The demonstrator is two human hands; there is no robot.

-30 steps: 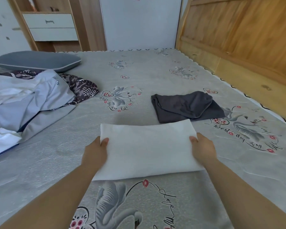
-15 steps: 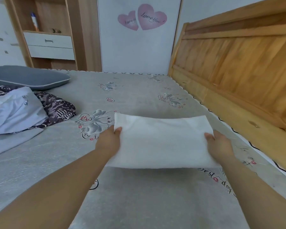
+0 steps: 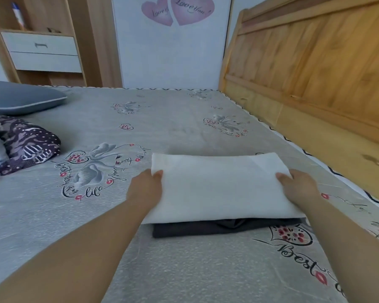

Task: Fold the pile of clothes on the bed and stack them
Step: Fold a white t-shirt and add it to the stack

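Folded white garment (image 3: 219, 184) is lying on the dark folded garment (image 3: 223, 228) at the bed's (image 3: 162, 119) centre. Left hand (image 3: 146, 189) is pinching its 9 o'clock edge, right hand (image 3: 298, 189) its 3 o'clock edge, thumbs on top.

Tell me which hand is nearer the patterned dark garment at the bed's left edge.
Left. The left hand grips the white cloth's near-side edge toward the patterned garment; the right hand grips the opposite edge.

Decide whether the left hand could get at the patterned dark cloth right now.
Probably not yet: the left hand grips the white cloth. The bed between it and the patterned cloth looks clear otherwise.
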